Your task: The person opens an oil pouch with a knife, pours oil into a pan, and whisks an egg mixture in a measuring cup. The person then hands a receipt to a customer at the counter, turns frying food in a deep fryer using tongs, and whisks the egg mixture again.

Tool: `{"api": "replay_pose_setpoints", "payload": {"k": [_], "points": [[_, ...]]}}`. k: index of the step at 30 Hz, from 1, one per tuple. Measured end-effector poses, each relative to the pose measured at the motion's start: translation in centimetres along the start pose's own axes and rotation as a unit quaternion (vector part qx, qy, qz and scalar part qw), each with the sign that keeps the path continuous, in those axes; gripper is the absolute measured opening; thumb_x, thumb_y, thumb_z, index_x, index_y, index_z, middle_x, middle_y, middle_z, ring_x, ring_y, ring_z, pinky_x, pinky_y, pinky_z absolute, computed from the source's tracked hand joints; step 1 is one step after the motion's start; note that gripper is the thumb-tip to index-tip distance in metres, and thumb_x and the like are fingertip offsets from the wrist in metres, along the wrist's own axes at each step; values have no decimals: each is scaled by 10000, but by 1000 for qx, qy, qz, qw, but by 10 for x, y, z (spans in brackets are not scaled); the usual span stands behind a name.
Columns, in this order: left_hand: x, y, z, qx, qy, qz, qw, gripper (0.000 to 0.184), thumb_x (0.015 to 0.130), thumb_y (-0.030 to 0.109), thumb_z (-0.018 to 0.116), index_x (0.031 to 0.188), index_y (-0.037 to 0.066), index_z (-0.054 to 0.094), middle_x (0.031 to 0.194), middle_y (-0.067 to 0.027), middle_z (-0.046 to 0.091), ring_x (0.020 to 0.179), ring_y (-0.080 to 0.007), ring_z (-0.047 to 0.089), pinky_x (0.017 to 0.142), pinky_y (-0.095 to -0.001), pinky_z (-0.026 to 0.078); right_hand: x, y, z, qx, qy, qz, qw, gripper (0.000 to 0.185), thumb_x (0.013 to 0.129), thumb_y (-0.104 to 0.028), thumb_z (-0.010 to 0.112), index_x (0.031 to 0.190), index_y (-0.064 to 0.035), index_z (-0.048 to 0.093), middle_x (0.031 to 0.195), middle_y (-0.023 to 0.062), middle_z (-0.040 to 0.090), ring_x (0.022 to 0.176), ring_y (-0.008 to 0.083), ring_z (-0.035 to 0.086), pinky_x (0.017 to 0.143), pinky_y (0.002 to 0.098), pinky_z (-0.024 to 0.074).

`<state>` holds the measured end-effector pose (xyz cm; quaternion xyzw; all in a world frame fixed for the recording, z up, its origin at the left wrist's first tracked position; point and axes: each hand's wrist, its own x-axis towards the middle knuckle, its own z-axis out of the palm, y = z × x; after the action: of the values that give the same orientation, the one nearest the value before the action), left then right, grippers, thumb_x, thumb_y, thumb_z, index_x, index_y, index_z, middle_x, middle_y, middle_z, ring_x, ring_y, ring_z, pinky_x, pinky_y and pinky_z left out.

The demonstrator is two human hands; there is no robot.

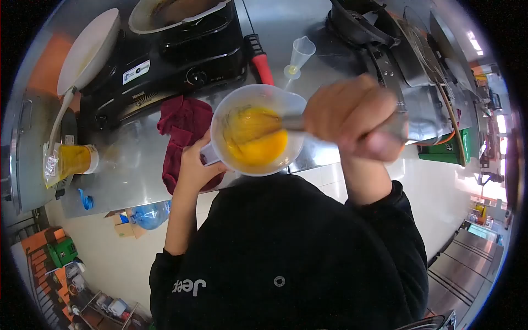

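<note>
My left hand [197, 168] grips the handle of a white plastic jug [218, 129] at the centre of the view. Yellow beaten egg [264, 149] lies in the bottom of the jug. The whisk [292, 122] reaches into the egg from the right, its wires blurred by motion. Its metal handle is closed inside my right hand [355, 115], which is raised to the right of the jug and also slightly blurred. A dark red cloth [186, 124] lies on the steel counter, just left of the jug and partly behind my left hand.
A black gas stove [170, 71] with a pan [179, 12] stands at the upper left, a white pan [91, 49] beside it. Behind the jug are a red-handled tool [263, 67] and a small clear measuring cup [301, 54]. A yellow container [76, 159] stands at the left.
</note>
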<state>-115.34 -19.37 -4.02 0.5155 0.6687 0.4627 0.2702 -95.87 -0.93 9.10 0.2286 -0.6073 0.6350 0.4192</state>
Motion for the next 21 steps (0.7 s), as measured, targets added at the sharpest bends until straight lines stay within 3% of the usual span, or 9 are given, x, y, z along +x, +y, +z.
{"api": "replay_pose_setpoints", "payload": {"k": [3,4,7,11,13,15,16,17,21], "points": [[1,7,0,1,-11,-29,1000,824,484,336,819,1165,-6,505,894,-130,648,833,-222,639,776,-308,464,0,0,4,113,68,85,988,197,701,-178,638,617,-14,569,545,101,562,501,268,566,556,347,494],[1,4,1,-4,-8,-20,1000,817,493,330,818,1171,2,504,906,-140,644,847,-231,635,789,-317,460,-5,5,13,28,54,78,995,184,699,-177,644,628,-21,576,574,99,578,533,256,582,549,350,482],[2,9,0,-4,-8,-14,1000,801,511,316,816,1184,20,500,940,-154,634,882,-249,624,817,-333,451,-5,3,24,-53,-249,188,949,154,678,-164,667,634,-38,589,611,76,605,567,221,604,564,317,489],[2,17,-2,-38,-23,-14,999,794,532,303,811,1208,42,485,988,-155,622,919,-277,608,848,-345,437,-9,3,3,-127,1,127,984,271,759,-213,534,542,-51,511,463,58,492,427,172,502,485,309,441],[1,26,-2,-20,-17,-22,999,802,533,293,812,1218,47,475,983,-157,623,910,-281,611,846,-344,439,-20,20,10,32,150,130,980,264,757,-226,532,566,-49,487,446,43,460,399,172,462,433,302,392],[0,25,-6,-2,-11,-25,1000,811,533,282,813,1228,52,464,977,-158,624,900,-285,613,844,-342,440,-31,39,31,0,147,163,976,251,773,-239,507,609,-53,466,421,12,402,368,154,397,393,291,324],[-1,21,-8,3,-9,5,1000,816,535,274,814,1235,53,457,975,-163,623,893,-283,616,836,-340,445,-34,47,18,-23,-38,157,987,239,790,-248,487,640,-67,440,405,0,351,359,142,367,377,297,294],[-2,18,-9,8,-8,34,999,821,537,267,815,1241,54,450,974,-168,622,886,-281,619,828,-338,449,-31,41,9,-24,-39,161,986,239,790,-248,487,640,-67,440,405,0,351,359,142,367,377,297,294],[-6,19,-3,-22,-38,1,999,822,534,251,817,1240,48,450,989,-179,614,903,-272,616,813,-332,457,-21,28,-6,49,154,208,965,247,814,-264,483,667,-67,457,435,23,349,375,140,379,409,302,327]]}}
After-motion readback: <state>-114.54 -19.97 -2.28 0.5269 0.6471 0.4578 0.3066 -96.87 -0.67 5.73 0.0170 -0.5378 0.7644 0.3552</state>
